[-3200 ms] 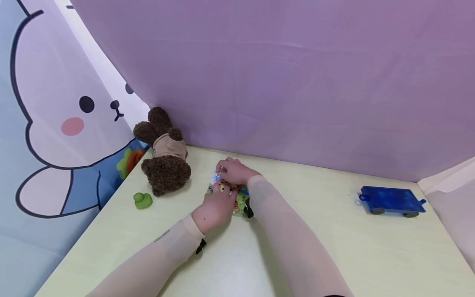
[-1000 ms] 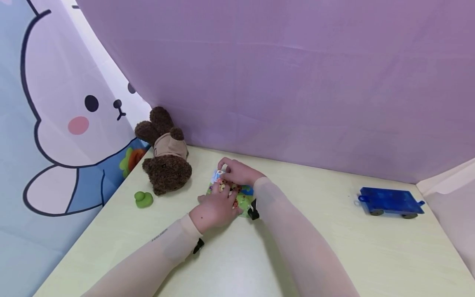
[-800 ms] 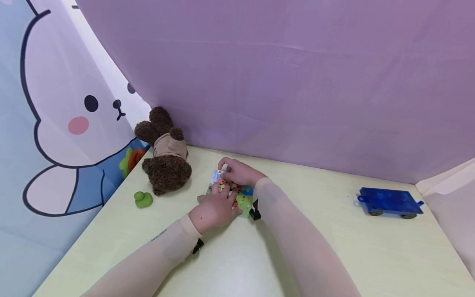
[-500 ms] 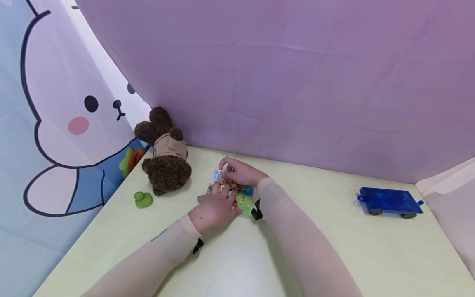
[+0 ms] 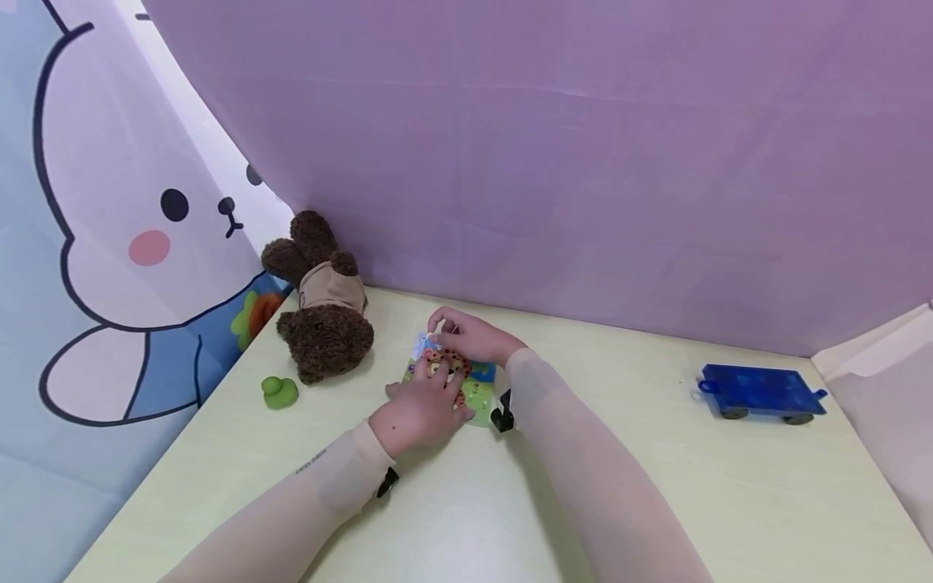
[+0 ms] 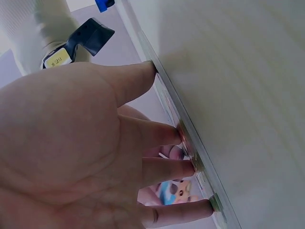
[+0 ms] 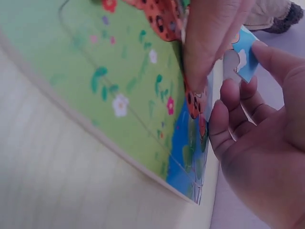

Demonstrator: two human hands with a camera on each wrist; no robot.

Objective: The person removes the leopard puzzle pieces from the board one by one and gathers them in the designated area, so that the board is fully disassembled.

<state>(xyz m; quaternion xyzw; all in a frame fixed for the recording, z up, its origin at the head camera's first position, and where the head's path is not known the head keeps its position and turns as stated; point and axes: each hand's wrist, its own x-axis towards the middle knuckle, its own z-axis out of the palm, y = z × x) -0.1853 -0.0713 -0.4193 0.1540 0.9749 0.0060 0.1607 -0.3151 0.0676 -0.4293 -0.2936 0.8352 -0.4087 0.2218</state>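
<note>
A jigsaw puzzle board [image 7: 119, 119] with a spotted animal on green grass lies on the table. My left hand [image 5: 419, 409] rests on it with spread, nearly straight fingers; in the left wrist view its fingertips [image 6: 171, 136] press the board's face. At the far left corner, my right hand [image 5: 474, 336] pinches a puzzle piece [image 7: 247, 57] between thumb and fingers. That piece is blue with white and has a rounded notch. In the right wrist view it stands tilted up at the board's far edge, behind the left fingers [image 7: 202, 47]. Both hands cover part of the picture.
A brown plush toy [image 5: 328, 340] in a beige top lies head toward me, left of the board. Near it sits a green rubber duck [image 5: 280, 393]. A blue toy wagon [image 5: 761, 390] stands far right. A purple curtain [image 5: 554, 178] hangs behind the table [image 5: 619, 389].
Since the oldest frame, my left hand has spread its fingers and thumb over the board. My right hand has shifted slightly right, its index finger more arched. Both hands have barely moved lately.
</note>
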